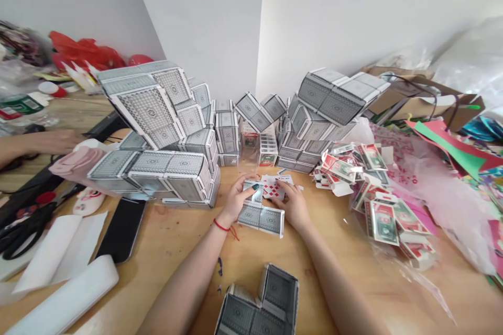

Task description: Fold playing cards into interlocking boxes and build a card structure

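My left hand [238,200] is closed on a playing-card piece with patterned backs [255,194], its dark-nailed thumb lying on top. Just below it, a joined strip of folded cards [261,219], backs up, lies on the table. Face-up playing cards [272,186] with red diamonds are spread between the hands. The fingers of my right hand [294,202] curl round the right edge of these cards. Nearer to me, between my forearms, stands an L-shaped block built of cards [262,303].
Card-built blocks are stacked at left [168,167] and right [314,131]. Opened card boxes [383,220] are heaped at right beside a plastic bag [444,209]. A black phone [122,230], scissors [31,225] and a white case [70,298] lie left. Another person's arm [47,144] reaches in.
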Action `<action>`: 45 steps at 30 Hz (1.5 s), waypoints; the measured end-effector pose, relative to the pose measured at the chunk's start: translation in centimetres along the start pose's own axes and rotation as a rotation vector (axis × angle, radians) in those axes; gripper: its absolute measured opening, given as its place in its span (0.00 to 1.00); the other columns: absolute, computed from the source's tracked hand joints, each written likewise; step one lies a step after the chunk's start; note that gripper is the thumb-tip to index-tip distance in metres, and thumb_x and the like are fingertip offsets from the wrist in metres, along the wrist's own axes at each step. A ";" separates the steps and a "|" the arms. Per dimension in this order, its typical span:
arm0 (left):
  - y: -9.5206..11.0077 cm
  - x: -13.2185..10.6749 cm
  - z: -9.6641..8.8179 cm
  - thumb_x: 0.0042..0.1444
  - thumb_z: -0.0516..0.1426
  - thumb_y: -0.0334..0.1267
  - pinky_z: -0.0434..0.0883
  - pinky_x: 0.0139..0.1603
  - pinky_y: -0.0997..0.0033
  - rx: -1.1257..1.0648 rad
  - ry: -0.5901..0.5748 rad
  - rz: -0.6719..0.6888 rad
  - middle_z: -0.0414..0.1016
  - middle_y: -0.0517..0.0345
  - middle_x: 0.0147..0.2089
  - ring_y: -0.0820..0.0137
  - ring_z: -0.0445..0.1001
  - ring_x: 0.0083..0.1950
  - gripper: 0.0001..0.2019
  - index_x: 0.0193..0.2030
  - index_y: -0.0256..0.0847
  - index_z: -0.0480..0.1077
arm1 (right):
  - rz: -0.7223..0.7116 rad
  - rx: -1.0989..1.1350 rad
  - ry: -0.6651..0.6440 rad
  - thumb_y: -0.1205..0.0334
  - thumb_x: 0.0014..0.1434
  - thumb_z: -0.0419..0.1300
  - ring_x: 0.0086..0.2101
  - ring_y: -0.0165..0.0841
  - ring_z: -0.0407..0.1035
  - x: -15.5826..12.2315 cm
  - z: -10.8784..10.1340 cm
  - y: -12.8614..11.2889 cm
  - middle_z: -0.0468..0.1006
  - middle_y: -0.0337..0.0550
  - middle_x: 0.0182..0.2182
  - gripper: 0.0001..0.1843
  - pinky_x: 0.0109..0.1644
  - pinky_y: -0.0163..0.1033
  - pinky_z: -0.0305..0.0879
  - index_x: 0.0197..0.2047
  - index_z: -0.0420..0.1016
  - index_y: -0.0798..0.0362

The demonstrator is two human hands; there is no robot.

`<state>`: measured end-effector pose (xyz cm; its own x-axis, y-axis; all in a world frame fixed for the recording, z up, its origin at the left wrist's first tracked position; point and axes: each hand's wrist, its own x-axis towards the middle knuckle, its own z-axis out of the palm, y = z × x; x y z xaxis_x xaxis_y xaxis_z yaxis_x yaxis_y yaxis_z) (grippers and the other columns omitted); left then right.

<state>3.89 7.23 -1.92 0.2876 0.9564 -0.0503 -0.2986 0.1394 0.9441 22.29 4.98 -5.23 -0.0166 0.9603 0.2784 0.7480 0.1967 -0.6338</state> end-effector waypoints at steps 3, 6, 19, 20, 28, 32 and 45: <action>-0.1 0.2 -0.3 0.45 0.56 0.36 0.64 0.42 0.72 0.020 0.067 0.056 0.69 0.54 0.47 0.68 0.68 0.44 0.14 0.41 0.38 0.68 | 0.020 0.036 0.022 0.56 0.47 0.60 0.43 0.42 0.62 -0.1 -0.1 0.0 0.69 0.49 0.43 0.25 0.47 0.47 0.59 0.49 0.65 0.52; -0.5 0.5 -0.6 0.46 0.56 0.37 0.64 0.44 0.71 -0.018 0.120 0.058 0.70 0.56 0.45 0.67 0.68 0.45 0.12 0.40 0.39 0.69 | 0.038 0.115 0.064 0.59 0.46 0.59 0.40 0.39 0.63 -0.2 -0.3 -0.1 0.67 0.48 0.41 0.23 0.42 0.44 0.63 0.48 0.66 0.52; -0.8 0.5 -0.3 0.44 0.59 0.33 0.68 0.26 0.78 -0.273 0.047 -0.083 0.68 0.58 0.44 0.74 0.69 0.34 0.24 0.50 0.47 0.61 | 0.237 0.324 0.308 0.63 0.42 0.59 0.39 0.38 0.63 0.1 0.0 1.3 0.59 0.46 0.41 0.32 0.44 0.46 0.63 0.53 0.60 0.50; -0.7 0.4 -0.3 0.44 0.59 0.32 0.69 0.26 0.78 -0.280 0.030 -0.084 0.68 0.59 0.43 0.74 0.69 0.34 0.25 0.50 0.47 0.60 | 0.248 0.320 0.315 0.62 0.41 0.60 0.40 0.38 0.63 0.1 0.0 1.4 0.60 0.46 0.41 0.31 0.45 0.46 0.63 0.52 0.61 0.50; -1.2 0.6 -0.2 0.40 0.61 0.32 0.70 0.33 0.76 -0.247 0.119 -0.060 0.68 0.62 0.38 0.75 0.70 0.36 0.16 0.36 0.41 0.62 | 0.346 0.557 0.232 0.54 0.45 0.60 0.27 0.33 0.67 0.2 -0.3 0.5 0.71 0.40 0.27 0.16 0.30 0.38 0.66 0.35 0.67 0.55; -1.6 0.8 -0.4 0.42 0.60 0.32 0.68 0.32 0.78 -0.194 0.195 -0.021 0.69 0.62 0.36 0.76 0.70 0.35 0.14 0.37 0.41 0.62 | 0.431 0.714 0.223 0.50 0.46 0.59 0.17 0.30 0.64 -0.2 -0.7 -0.5 0.70 0.37 0.18 0.16 0.20 0.34 0.62 0.29 0.63 0.54; -2.2 1.5 -0.9 0.48 0.55 0.37 0.61 0.51 0.67 -0.248 0.179 0.044 0.68 0.52 0.50 0.67 0.66 0.50 0.15 0.45 0.40 0.68 | 0.172 0.563 0.154 0.53 0.53 0.54 0.12 0.25 0.58 -2.9 -0.4 -3.7 0.63 0.32 0.10 0.15 0.14 0.29 0.52 0.21 0.60 0.53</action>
<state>4.14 8.65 -4.40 0.1113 0.9898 -0.0888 -0.5269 0.1346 0.8392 19.78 1.40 -3.40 0.2011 0.9561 0.2131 0.2651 0.1564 -0.9515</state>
